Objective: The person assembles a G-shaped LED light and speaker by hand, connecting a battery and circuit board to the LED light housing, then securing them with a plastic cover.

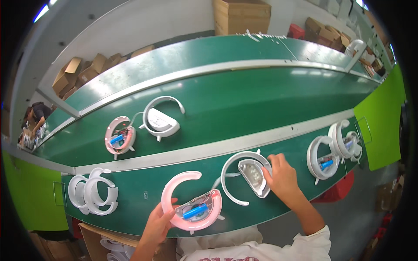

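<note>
My left hand [158, 221] pinches the lower left rim of a C-shaped plastic housing [177, 191], which looks pinkish. Inside its lower part lie wires and a blue cylindrical cell [195, 211]. To its right is a white ring-shaped shell [225, 185] with a half-moon compartment [254, 177] holding pale round shapes. A flat pale cable [226, 176] runs between the two pieces. My right hand [281, 176] closes on the shell's right side, fingers at its upper edge and thumb by the compartment. Both pieces are at the near bench strip.
White rings [92, 191] are stacked at the left. Open housings with blue cells [322, 158] stand at the right. On the green belt [244, 104] beyond the metal rail [209, 145] sits another housing [119, 138], joined by cable to a white shell [161, 122]. A box [98, 239] sits below.
</note>
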`<act>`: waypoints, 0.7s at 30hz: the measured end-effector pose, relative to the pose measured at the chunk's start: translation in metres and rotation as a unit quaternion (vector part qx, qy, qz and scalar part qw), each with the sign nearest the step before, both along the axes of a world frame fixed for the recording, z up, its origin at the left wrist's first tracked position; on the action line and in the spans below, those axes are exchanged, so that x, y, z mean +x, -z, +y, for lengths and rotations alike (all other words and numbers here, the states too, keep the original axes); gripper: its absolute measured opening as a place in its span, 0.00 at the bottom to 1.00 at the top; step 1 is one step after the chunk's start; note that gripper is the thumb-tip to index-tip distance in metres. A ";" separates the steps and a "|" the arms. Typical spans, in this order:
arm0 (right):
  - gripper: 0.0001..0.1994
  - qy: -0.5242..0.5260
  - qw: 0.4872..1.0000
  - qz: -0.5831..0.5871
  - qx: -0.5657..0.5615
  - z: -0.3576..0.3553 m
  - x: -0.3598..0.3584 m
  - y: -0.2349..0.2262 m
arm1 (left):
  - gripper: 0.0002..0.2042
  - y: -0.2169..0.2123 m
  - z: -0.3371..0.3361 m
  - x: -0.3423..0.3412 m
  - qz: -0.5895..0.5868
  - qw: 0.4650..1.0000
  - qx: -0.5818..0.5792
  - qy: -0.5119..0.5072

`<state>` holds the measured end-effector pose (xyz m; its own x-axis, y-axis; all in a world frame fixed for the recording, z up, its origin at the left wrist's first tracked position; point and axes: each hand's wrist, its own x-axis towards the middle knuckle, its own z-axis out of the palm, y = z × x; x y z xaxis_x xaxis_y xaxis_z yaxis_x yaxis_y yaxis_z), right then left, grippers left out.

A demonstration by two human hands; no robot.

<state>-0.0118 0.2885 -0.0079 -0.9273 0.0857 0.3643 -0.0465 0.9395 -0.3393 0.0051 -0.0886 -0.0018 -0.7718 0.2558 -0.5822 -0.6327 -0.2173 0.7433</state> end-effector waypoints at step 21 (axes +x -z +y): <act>0.20 0.267 0.947 -0.088 0.154 0.226 -0.239 0.016 | 0.30 0.022 0.221 -0.252 0.294 0.935 -0.135 0.147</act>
<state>-0.2506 0.5148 -0.0244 -0.8303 0.4749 0.2916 0.4956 0.8685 -0.0033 -0.2467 0.1325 -0.0238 -0.8981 0.4123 -0.1530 -0.0997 0.1480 0.9839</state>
